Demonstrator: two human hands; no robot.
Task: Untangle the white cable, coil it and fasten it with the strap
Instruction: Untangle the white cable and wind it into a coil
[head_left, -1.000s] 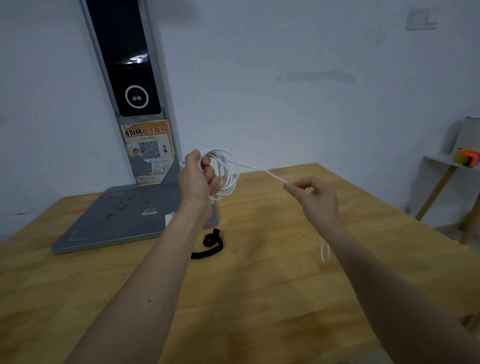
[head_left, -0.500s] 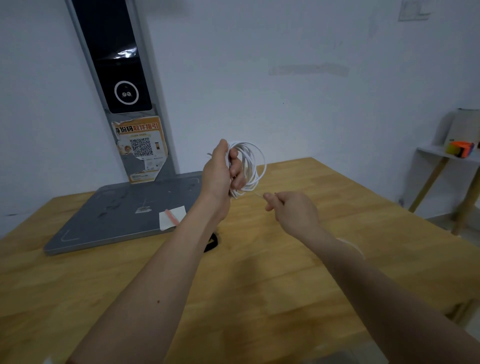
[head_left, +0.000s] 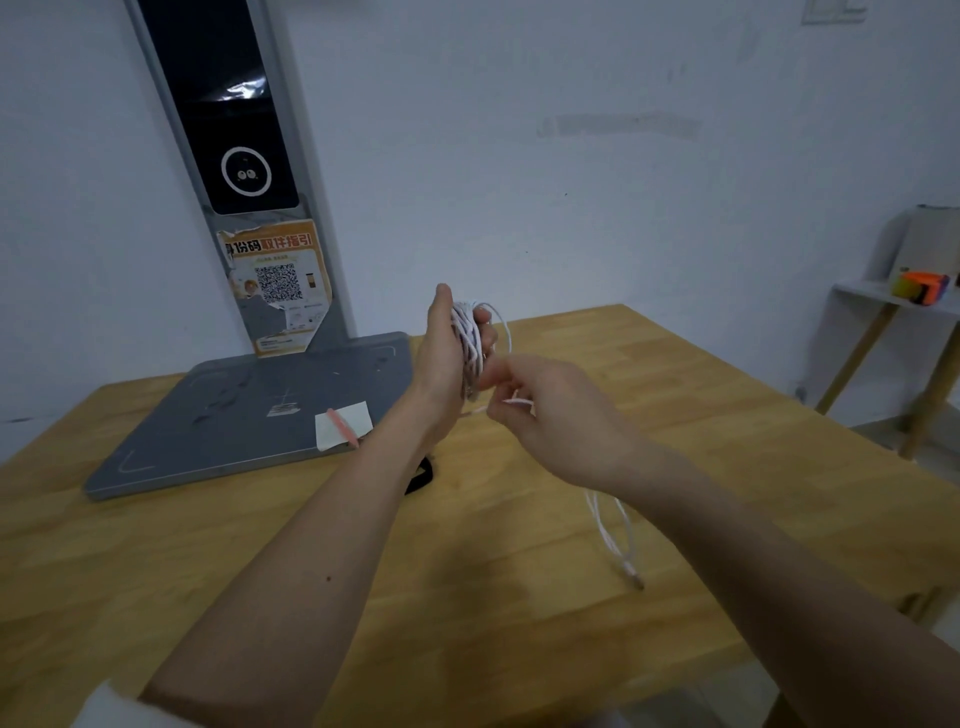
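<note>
Presently, taking the grey stand base (head_left: 249, 415) as landmark. Left hand (head_left: 447, 364): just right of the base, raised over the worktop (head_left: 208, 571), fingers curled round the white cable (head_left: 470, 340), which sits as a tight bundle of thin loops. Strap (head_left: 418, 478): black, on the worktop at the base's near right corner, partly hidden by the forearm. Right hand (head_left: 545, 410): further right, pinching the cable's free run close to the coil. Tail: slack, thin, hanging below the right wrist, plug end near the worktop. Risk, judged: loops could spring off the left fingers if the grip loosens when reaching for the strap; the dangling tail may snag or kink.
</note>
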